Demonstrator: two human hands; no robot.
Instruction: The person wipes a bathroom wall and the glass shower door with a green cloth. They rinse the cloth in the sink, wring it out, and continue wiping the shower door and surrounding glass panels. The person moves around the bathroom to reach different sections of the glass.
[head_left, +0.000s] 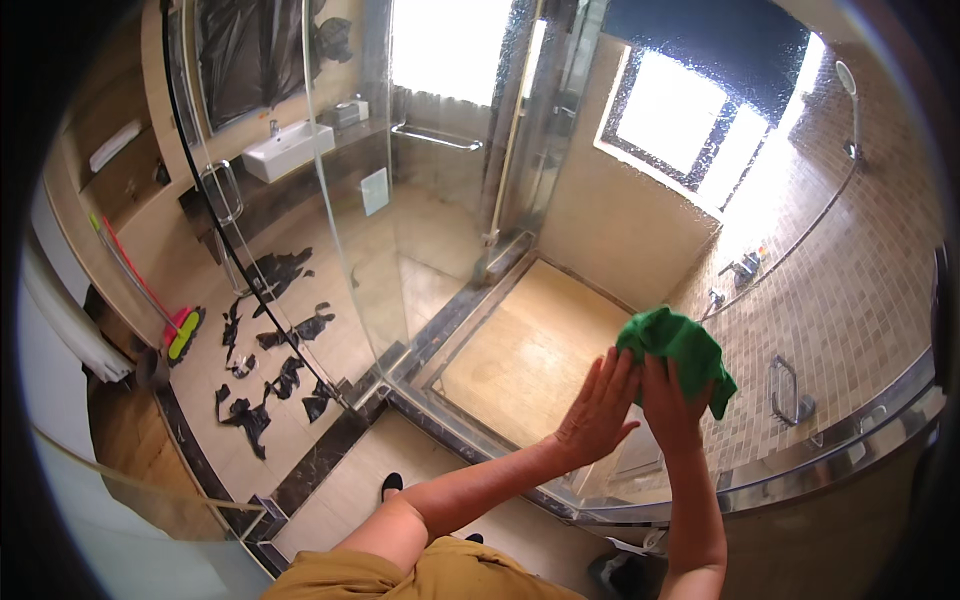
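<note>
A green cloth lies bunched against the glass panel of a shower enclosure. My right hand presses on its lower part, fingers pointing up over the fabric. Beside it my left hand is raised flat with the thumb spread, its fingertips at the cloth's left edge; whether they press the cloth or the glass is hard to tell. Behind the glass are the shower floor, a wall tap with a hose, and a hand shower on the tiled wall.
Torn black plastic pieces are scattered over the floor at left. A green and pink broom leans there. A glass door with a metal handle stands before a white washbasin. A dark marble kerb crosses the floor near my feet.
</note>
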